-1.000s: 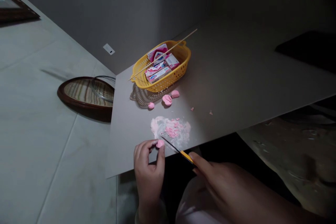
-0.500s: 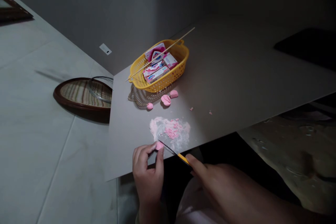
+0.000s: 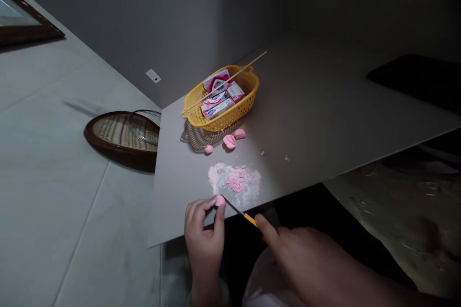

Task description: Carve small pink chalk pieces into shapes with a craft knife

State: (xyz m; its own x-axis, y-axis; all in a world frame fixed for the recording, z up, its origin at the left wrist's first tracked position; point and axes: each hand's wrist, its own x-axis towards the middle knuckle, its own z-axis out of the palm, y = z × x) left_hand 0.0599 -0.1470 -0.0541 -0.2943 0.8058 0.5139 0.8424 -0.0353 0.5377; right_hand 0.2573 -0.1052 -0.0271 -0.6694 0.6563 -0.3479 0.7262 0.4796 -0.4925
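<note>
Well, pinched a small pink lump [image 3: 219,200] between the thumb and fingertips of the left hand [image 3: 203,230], just at the near edge of a grey board [image 3: 306,105]. Gripped a yellow-handled craft knife [image 3: 243,216] in the right hand [image 3: 288,249], fingers closed narrowly round the handle, the slim blade tip touching the lump. Had both hands just short of a loose heap of pink crumbs and white powder [image 3: 234,180] on the board. Had three pink chunks [image 3: 229,141] lying farther off, beside a yellow plastic basket [image 3: 248,86] holding pink-and-white cartons [image 3: 216,105], a wooden skewer [image 3: 230,76] laid across its rim. Saw a few pink specks [image 3: 286,158] off to the right, and a round woven tray [image 3: 108,132] on the tiled floor [image 3: 72,201] to the left of the board.
</note>
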